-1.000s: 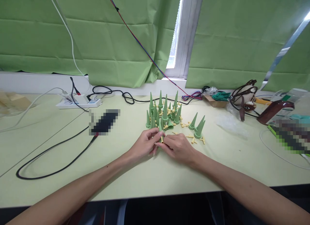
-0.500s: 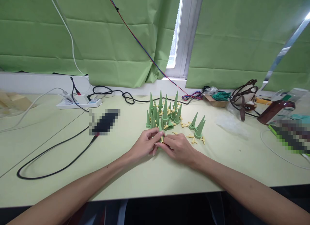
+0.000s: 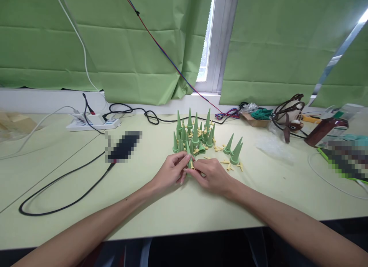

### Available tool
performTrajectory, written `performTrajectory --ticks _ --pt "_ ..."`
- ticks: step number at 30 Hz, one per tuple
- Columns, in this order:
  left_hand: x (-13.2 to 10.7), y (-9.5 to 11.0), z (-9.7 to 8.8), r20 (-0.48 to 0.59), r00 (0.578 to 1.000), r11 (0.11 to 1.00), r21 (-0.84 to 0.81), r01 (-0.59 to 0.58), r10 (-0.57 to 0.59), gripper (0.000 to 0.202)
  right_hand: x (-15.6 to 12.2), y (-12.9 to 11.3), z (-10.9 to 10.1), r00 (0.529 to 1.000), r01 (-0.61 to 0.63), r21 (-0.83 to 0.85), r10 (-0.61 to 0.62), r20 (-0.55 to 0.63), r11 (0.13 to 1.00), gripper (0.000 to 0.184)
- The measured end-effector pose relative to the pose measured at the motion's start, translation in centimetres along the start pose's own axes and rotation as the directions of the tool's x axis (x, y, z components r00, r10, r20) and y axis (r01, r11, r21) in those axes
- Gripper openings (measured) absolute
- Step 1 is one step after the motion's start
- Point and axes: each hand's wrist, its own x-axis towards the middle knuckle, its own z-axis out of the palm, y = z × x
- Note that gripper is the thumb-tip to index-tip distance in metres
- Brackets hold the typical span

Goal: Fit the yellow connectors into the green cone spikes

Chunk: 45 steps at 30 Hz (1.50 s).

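Observation:
My left hand is closed around a green plastic plant-watering spike, its tip leaning up and slightly left. Against the spike's lower part, my right hand pinches a small yellow valve between thumb and fingers. Fingers hide most of the join, so I cannot tell how deep the valve sits. Just beyond my hands several more green spikes stand close together, points up, with yellow valves among them. To the right, a few spikes stand near loose yellow valves.
A blurred dark device on a black cable lies to the left, near a white power strip. On the right are clear plastic wrap, a small cardboard box and a tilted brown bottle. Green curtains hang behind the table.
The held spike's tip has tilted a little to the left. Both hands keep their hold, and the whole view has shifted very slightly.

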Motion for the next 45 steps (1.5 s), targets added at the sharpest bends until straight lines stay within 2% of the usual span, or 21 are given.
performTrajectory --ticks 3,6,11,13,16,22,29,36,40,45 --pt "-0.1 0.2 0.0 -0.013 1.000 0.999 0.047 -0.004 0.004 0.042 0.0 0.0 0.0 1.000 -0.021 0.031 0.021 0.008 0.999 0.046" --pt "-0.2 0.5 -0.1 -0.077 0.996 0.992 0.124 -0.028 0.038 0.039 0.1 0.0 -0.1 1.000 -0.027 0.055 0.027 -0.006 0.998 0.049" --pt "-0.4 0.5 -0.1 -0.173 0.969 0.947 0.297 -0.120 0.177 0.031 0.6 0.9 -0.9 0.995 -0.054 0.100 0.062 -0.080 0.994 0.058" --pt "-0.5 0.3 0.0 -0.174 0.960 0.922 0.358 -0.147 0.220 0.031 0.8 1.6 -1.4 0.984 -0.097 0.097 0.110 -0.139 0.991 0.059" --pt "-0.5 -0.1 0.1 -0.145 0.963 0.900 0.408 -0.151 0.227 0.030 1.0 2.5 -2.1 0.966 -0.154 0.104 0.172 -0.191 0.983 0.057" --pt "-0.5 -0.7 0.0 -0.096 0.977 0.856 0.503 -0.118 0.191 0.016 0.9 3.1 -2.1 0.958 -0.216 0.095 0.230 -0.170 0.972 0.057" --pt "-0.1 -1.0 -0.2 -0.085 0.984 0.846 0.526 -0.089 0.156 0.009 0.7 3.2 -1.5 0.962 -0.208 0.110 0.223 -0.155 0.972 0.056" --pt "0.2 -1.0 -0.2 -0.105 0.991 0.897 0.442 -0.022 0.077 0.012 0.8 3.1 -1.5 0.967 -0.210 0.116 0.224 -0.120 0.971 0.055" --pt "0.2 -0.9 -0.1 -0.107 0.991 0.896 0.443 -0.028 0.084 0.011 0.7 3.1 -1.5 0.969 -0.215 0.110 0.226 -0.101 0.970 0.055" --pt "0.2 -1.1 -0.1 -0.114 0.982 0.866 0.494 -0.076 0.151 0.009 0.9 3.4 -1.7 0.967 -0.228 0.094 0.237 -0.095 0.969 0.054"
